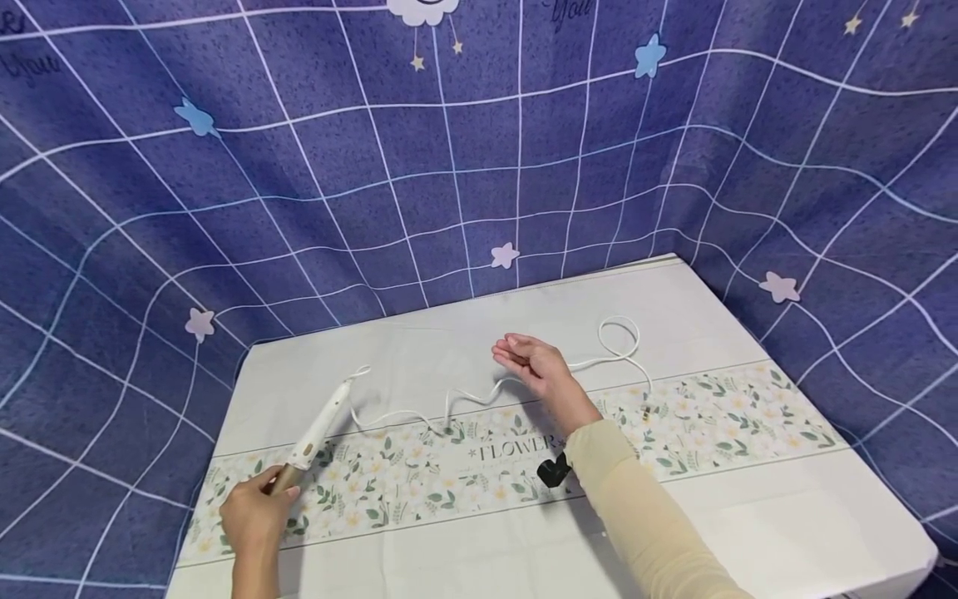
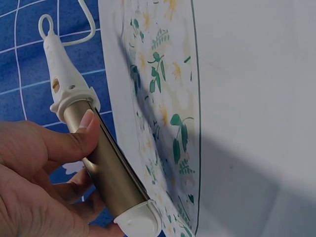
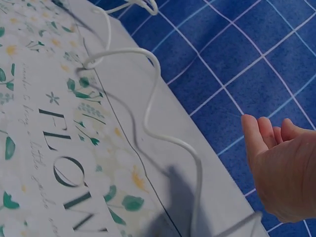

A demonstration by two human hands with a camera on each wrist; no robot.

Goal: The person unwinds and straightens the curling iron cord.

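A white hair straightener [image 1: 323, 426] with a gold barrel slants up from the table's left part, handle end away from me. My left hand [image 1: 253, 517] grips it by the gold barrel [image 2: 109, 163]; in the left wrist view the thumb lies along the barrel, with fingers behind it. From the loop at its handle end, a white cord [image 1: 400, 413] runs in waves to the right. My right hand [image 1: 540, 366] hovers over the cord's middle stretch, fingers extended and slightly bent, holding nothing. In the right wrist view this hand [image 3: 286, 173] appears apart from the cord [image 3: 154, 94].
The white table [image 1: 449, 341] carries a floral band with the word FLOWER [image 1: 516, 448]. Right of my right hand, the cord makes a loop [image 1: 619, 337] and ends near small gold prongs [image 1: 647, 412]. A blue gridded curtain [image 1: 479, 166] encloses the back and sides.
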